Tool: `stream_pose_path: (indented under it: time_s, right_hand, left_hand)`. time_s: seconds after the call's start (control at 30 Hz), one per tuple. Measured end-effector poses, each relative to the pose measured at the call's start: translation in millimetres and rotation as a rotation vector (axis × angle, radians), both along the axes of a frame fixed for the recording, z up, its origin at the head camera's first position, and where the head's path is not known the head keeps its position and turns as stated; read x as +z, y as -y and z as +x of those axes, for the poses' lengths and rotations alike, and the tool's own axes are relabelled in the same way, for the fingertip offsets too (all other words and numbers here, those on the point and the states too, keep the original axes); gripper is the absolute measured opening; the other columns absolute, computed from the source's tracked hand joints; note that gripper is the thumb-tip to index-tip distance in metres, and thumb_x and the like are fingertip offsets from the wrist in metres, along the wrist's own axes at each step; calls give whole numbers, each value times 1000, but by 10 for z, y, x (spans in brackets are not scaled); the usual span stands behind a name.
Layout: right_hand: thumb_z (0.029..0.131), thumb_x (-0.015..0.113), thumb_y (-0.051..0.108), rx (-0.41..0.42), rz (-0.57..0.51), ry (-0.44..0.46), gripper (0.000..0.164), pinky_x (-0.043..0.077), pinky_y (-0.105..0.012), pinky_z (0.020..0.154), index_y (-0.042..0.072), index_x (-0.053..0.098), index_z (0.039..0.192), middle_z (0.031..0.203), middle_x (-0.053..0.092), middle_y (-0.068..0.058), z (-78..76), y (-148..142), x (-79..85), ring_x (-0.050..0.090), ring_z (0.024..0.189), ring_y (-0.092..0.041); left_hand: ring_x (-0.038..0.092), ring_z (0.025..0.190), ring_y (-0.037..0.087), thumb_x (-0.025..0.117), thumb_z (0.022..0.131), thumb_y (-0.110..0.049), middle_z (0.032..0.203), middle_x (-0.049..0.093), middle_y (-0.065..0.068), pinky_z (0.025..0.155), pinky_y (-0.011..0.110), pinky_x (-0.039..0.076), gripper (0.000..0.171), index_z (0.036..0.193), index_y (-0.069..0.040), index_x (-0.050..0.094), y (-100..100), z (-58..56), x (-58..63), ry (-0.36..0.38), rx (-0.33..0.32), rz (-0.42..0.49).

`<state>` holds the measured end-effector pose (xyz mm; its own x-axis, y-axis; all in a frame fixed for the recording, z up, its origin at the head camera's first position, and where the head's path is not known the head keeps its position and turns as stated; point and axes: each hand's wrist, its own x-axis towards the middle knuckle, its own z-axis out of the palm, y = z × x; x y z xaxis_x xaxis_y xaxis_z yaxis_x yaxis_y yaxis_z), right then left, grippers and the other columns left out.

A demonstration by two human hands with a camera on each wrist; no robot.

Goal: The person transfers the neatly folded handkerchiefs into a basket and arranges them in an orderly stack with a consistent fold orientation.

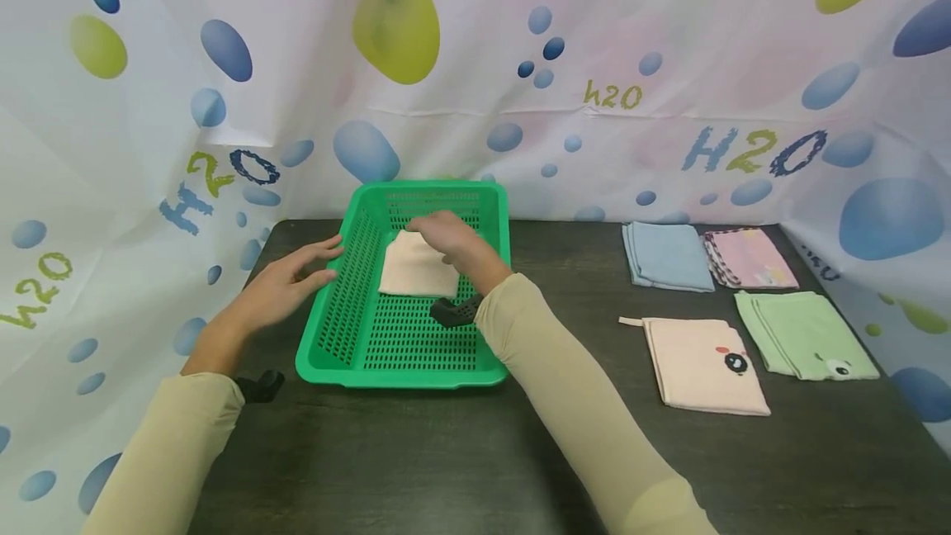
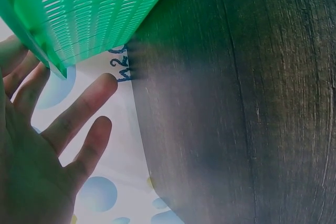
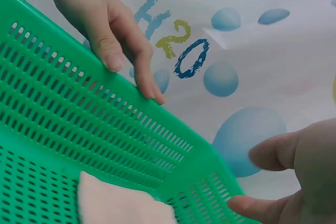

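Observation:
A green perforated plastic basket [image 1: 404, 378] stands on the dark table, left of the middle. Inside it, toward the back, lies a folded pale pink cloth [image 1: 419, 271], which also shows low in the right wrist view. My left hand [image 1: 282, 283] rests its fingertips at the basket's left rim, fingers spread and fairly straight. Over the back part of the cloth is my right hand [image 1: 449, 239]. In the right wrist view, its thumb and a finger stand apart with nothing visible between them. Its other fingers are out of that view.
On the right of the dark wood table [image 1: 371, 461] lie a folded blue cloth [image 1: 669, 258], a pink cloth [image 1: 754, 258] with a checked edge, a green cloth [image 1: 810, 337] and a pale pink cloth [image 1: 706, 362] with a loop. A patterned sheet [image 1: 475, 81] hangs behind and beside the table.

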<state>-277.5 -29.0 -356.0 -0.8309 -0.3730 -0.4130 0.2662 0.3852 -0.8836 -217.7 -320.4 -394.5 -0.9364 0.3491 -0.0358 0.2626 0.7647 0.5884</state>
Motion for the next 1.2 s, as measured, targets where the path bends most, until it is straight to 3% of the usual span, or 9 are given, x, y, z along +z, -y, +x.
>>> stream_pose_path:
  time_s: [0.2, 0.33, 0.5, 0.57, 0.8, 1.2]
  right_hand:
    - [108, 38, 52, 124, 120, -83, 66, 25, -54, 128, 14, 29, 162, 172, 18, -7, 43, -46, 144, 22, 159, -32]
    - [108, 34, 55, 164, 182, -140, 72, 27, -52, 127, 12, 19, 164, 173, 16, -8, 72, -67, 183, 21, 159, -32]
    - [108, 30, 57, 198, 358, -319, 75, 10, -56, 130, 10, 14, 165, 172, 17, -11, 88, -80, 233, 12, 161, -34]
    - [108, 29, 58, 197, 433, -381, 76, 6, -59, 130, 11, 14, 165, 172, 17, -13, 103, -81, 259, 8, 161, -37]
    - [104, 32, 65, 145, 573, -455, 77, 11, -63, 128, 20, 16, 165, 172, 10, -14, 178, -127, 346, 4, 160, -40]
    - [104, 33, 66, 197, 759, -622, 78, 4, -64, 128, 24, 11, 166, 174, 1, -12, 164, -333, 432, -3, 162, -36]
  left_hand:
    - [30, 153, 43, 48, 108, -43, 169, 30, 2, 114, 68, 35, 56, 159, -21, 38, -4, 13, -9, -5, -3, 5]
    - [31, 153, 43, 47, 108, -43, 170, 30, 2, 114, 69, 35, 56, 159, -21, 37, -7, 11, -17, -8, -3, -4]
    - [32, 153, 43, 47, 108, -44, 168, 32, 3, 114, 69, 35, 57, 160, -23, 36, -2, 15, -23, 0, 6, -13]
    - [32, 152, 43, 47, 108, -44, 168, 34, 3, 114, 69, 35, 57, 160, -23, 35, -2, 19, -19, 0, 10, -14]
    - [33, 152, 42, 47, 108, -43, 168, 34, 3, 114, 68, 36, 57, 160, -22, 35, -5, 25, -10, -9, 4, -2]
    - [33, 152, 43, 46, 108, -46, 170, 30, 0, 114, 69, 34, 57, 159, -23, 36, 3, 34, -16, -5, 3, 5]
